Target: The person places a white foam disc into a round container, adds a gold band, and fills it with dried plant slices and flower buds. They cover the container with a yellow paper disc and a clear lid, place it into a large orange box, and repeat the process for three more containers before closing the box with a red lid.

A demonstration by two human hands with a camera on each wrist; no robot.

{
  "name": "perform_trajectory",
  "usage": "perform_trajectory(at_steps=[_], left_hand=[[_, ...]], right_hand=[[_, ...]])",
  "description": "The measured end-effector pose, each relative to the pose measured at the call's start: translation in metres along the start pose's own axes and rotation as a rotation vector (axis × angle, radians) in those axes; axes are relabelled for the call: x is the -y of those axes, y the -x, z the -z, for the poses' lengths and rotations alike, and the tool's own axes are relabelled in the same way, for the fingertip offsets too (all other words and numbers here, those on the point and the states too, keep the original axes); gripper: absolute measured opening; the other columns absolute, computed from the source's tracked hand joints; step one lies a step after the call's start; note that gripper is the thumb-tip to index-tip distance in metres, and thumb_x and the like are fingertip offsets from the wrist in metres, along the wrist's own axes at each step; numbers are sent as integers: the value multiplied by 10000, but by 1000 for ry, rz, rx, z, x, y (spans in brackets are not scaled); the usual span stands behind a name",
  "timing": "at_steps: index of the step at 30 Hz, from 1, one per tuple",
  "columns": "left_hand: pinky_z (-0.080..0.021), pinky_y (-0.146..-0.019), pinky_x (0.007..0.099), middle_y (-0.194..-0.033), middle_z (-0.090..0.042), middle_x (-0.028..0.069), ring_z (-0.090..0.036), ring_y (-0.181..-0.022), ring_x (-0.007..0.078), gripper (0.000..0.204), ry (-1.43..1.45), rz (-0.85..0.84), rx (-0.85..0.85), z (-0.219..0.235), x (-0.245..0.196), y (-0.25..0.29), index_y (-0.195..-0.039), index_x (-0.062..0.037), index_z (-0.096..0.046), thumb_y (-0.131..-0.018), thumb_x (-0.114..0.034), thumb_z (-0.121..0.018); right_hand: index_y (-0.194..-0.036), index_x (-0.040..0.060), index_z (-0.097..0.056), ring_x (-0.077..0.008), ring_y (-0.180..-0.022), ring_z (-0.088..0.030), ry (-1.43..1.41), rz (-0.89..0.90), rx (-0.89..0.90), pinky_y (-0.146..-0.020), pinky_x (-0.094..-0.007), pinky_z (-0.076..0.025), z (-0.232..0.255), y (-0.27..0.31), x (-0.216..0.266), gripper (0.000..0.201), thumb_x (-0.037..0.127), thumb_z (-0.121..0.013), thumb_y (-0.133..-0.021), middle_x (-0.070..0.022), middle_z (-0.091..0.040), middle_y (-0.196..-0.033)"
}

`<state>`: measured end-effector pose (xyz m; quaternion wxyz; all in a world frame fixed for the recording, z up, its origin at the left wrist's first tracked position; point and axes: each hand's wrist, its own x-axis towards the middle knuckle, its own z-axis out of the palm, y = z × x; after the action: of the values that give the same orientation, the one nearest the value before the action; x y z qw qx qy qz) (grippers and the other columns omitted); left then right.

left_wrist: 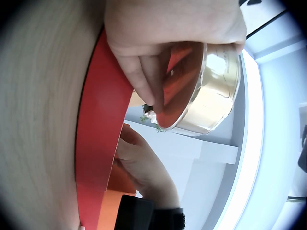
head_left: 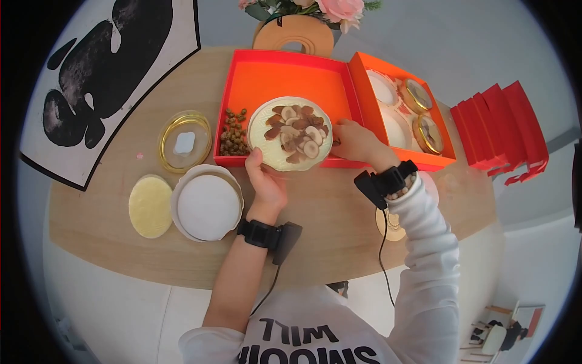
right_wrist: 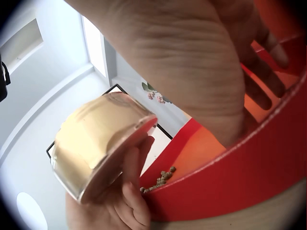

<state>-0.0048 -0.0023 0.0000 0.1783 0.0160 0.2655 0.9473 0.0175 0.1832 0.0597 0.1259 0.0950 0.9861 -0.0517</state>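
One left hand (head_left: 267, 185) and one right hand (head_left: 361, 145); mid-frame, one round container (head_left: 262, 125) and one red box (head_left: 291, 76); upper right, one orange box (head_left: 362, 91) with two gold-rimmed containers (head_left: 428, 148) and two white rounds (head_left: 382, 88); far right, several red packages (head_left: 527, 124), too overlapped to count; left, one gold-rimmed lid (head_left: 163, 145), one white tub (head_left: 236, 209), one yellow disc (head_left: 150, 206).

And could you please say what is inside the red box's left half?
Brown pellets at left, and the right hand; the held round container hides what is behind it.

grey wall (head_left: 224, 24), wooden table (head_left: 327, 242), pale floor (head_left: 133, 297)
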Motion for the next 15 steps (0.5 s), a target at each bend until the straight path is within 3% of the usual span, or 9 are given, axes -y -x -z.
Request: perform_trajectory(at_steps=[2, 5, 8, 15], left_hand=[[-303, -957, 339, -1234, -447, 76, -411, -1137, 191, 575, 30, 9, 6, 0, -1, 0, -1225, -52, -398, -802, -439, -437], [-306, -955, 338, -1236, -446, 75, -413, -1136, 192, 577, 26, 11, 14, 1, -1, 0, -1227, -53, -396, -801, -441, -436], [-309, -953, 339, -1238, -445, 74, -415, -1136, 194, 582, 4, 11, 14, -2, -3, 2, -1227, -55, -397, -800, -448, -433], [-308, -955, 342, -1244, -441, 79, -412, -1142, 198, 598, -4, 0, 22, -2, -2, 1, -1231, -53, -391, -796, -461, -428]], right_hand=[[-1026, 79, -538, -319, -951, -528, -12, 91, -17, -782, -389, -448, -10, -8, -7, 322, 236, -560, -745, -149, -521, -1019], [-1043, 64, -511, -354, -941, -522, -64, 60, 48, -788, -395, -443, -11, -11, -18, 340, 221, -576, -748, -172, -490, -1044], [-995, 30, -540, -354, -893, -548, -15, -6, 9, -753, -399, -455, -9, -7, -16, 311, 220, -587, -753, -203, -532, -985], [-879, -12, -594, -350, -779, -586, -78, 3, 110, -667, -402, -474, -7, -6, -19, 267, 232, -587, -770, -223, -591, -833]])
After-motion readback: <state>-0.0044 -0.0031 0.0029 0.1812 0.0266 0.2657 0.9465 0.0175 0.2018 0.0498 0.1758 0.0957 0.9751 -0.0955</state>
